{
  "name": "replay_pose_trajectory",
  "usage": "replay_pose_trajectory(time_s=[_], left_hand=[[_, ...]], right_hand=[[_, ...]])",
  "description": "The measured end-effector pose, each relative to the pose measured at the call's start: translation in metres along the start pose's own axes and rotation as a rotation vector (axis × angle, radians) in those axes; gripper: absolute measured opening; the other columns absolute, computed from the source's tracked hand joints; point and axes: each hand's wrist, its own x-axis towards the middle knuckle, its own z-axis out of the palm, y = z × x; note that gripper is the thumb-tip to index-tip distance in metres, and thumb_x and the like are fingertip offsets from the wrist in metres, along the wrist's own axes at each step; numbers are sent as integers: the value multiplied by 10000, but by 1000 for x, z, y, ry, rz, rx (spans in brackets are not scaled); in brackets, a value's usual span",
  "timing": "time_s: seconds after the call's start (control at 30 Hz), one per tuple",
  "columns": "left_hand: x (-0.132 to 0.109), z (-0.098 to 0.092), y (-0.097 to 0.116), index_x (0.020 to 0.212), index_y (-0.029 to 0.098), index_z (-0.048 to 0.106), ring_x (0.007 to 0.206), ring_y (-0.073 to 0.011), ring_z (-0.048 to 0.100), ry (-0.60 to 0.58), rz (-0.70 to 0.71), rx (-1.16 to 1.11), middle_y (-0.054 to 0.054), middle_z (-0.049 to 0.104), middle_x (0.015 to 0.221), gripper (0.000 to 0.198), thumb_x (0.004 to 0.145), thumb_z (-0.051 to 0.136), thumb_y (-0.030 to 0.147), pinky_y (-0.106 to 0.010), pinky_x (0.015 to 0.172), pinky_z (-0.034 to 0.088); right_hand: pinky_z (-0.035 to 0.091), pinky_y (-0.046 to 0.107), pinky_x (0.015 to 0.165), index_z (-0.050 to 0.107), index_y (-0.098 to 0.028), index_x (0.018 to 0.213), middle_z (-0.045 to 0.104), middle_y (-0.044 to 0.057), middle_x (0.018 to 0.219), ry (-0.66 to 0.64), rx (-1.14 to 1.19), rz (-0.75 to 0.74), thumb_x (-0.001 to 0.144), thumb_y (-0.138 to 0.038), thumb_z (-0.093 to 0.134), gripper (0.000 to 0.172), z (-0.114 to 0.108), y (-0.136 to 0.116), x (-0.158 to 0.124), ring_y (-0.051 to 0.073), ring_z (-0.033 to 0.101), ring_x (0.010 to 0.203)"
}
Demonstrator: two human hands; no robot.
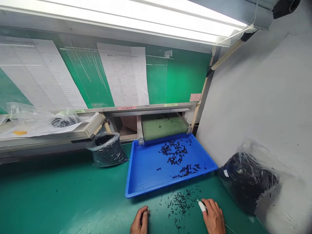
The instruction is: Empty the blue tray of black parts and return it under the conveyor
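My left hand [140,221] rests on the green mat at the bottom edge, fingers curled together, nothing visible in them. My right hand [214,216] lies to the right, fingers closed around a small white tool [201,205] whose tip points up-left. Between the two hands a scatter of small black parts [180,203] lies on the mat. Just beyond them a blue tray [143,169] holds more small black parts [175,155], fed from a green ribbed conveyor [163,126].
A clear bag of black parts [108,150] stands left of the tray. A larger bag of black parts [246,180] leans against the grey wall [263,104] on the right. A shelf with plastic bags [36,122] is at left. Papers hang on the green back board.
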Motion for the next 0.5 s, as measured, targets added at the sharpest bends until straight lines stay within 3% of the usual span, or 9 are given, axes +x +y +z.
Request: replay_pose_trajectory(time_s=[0.17, 0.5], left_hand=[[-2, -4, 11, 952, 196, 653, 868, -266, 679, -70, -69, 65, -81, 736, 897, 521, 683, 482, 608, -373, 789, 553], [-2, -1, 4, 967, 212, 630, 951, -275, 662, -129, -90, 56, -82, 732, 942, 510, 695, 482, 616, -395, 869, 522]], right_hand=[[397, 335, 694, 574, -264, 1041, 602, 61, 956, -37, 24, 49, 903, -268, 396, 225, -9, -10, 2, 224, 552, 860], [411, 336, 671, 598, -254, 987, 606, 66, 908, -14, 35, 80, 955, -383, 326, 303, -16, -15, 7, 219, 562, 814]])
